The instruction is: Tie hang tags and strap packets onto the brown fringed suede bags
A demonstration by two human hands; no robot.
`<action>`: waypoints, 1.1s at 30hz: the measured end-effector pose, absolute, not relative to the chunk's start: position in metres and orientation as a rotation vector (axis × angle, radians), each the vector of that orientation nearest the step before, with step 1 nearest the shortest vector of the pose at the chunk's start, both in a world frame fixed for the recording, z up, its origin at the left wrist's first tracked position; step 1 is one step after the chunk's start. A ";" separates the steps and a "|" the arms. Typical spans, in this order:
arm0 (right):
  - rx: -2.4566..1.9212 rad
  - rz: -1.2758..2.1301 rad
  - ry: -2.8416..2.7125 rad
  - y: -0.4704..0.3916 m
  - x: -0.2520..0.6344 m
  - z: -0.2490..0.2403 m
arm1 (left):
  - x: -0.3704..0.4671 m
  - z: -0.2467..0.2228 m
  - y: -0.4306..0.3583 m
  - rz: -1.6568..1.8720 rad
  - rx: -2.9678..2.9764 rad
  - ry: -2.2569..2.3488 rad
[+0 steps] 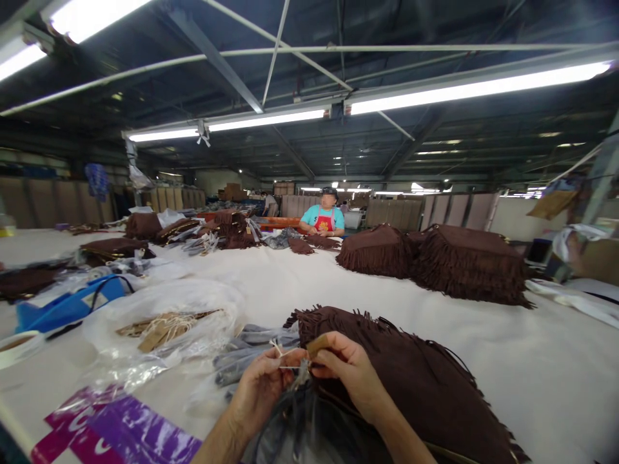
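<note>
Near the bottom centre, my left hand (264, 386) is closed on a thin white string (290, 367). Close beside it, my right hand (345, 370) pinches a small brown paper tag (316, 346). The string runs between the two hands. Under and to the right of them lies a dark brown fringed piece (396, 367) with a zipper along its lower edge. Grey plastic-wrapped strips (239, 354) lie just left of the hands, and clear plastic hangs below them.
An open plastic bag (217, 309) at the left holds more tags (164, 328). Beyond it are a blue holder (72, 306) and a tape roll (19, 348). Fringed stacks (469, 258) stand at the back right of the white table (271, 277). A person (323, 218) is across it.
</note>
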State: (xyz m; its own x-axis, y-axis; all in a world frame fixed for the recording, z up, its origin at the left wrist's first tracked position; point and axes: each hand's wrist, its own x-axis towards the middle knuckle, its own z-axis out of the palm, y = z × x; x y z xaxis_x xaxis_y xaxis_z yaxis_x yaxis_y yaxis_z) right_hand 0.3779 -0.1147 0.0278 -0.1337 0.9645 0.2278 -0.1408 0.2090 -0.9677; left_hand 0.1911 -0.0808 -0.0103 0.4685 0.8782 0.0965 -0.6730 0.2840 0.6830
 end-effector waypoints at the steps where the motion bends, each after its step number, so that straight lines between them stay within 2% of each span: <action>1: -0.946 1.113 -1.350 -0.114 0.377 0.026 | 0.191 -0.012 -0.080 1.075 0.694 0.331; 6: -1.122 0.477 -1.769 -0.114 0.372 0.022 | 0.193 -0.016 -0.077 1.144 0.571 0.351; 10: -1.263 0.099 -2.042 -0.118 0.364 0.021 | 0.195 -0.010 -0.082 1.147 0.795 0.368; 13: -1.214 0.151 -2.094 -0.118 0.362 0.018 | 0.196 -0.003 -0.086 1.195 1.209 0.491; 16: -1.083 0.436 -1.962 -0.114 0.368 0.008 | 0.192 -0.003 -0.082 1.345 1.586 0.678; 19: -1.155 0.662 -1.835 -0.105 0.376 -0.008 | 0.173 -0.007 -0.074 1.570 1.514 0.878; 22: -1.175 0.621 -1.875 -0.095 0.380 -0.022 | 0.139 -0.007 -0.075 1.695 1.311 0.958; 28: -1.234 0.550 -1.919 -0.090 0.387 -0.031 | 0.061 0.002 -0.111 1.101 1.850 1.125; 33: -1.222 0.416 -1.927 -0.101 0.377 -0.011 | -0.008 -0.020 -0.090 1.220 1.928 1.517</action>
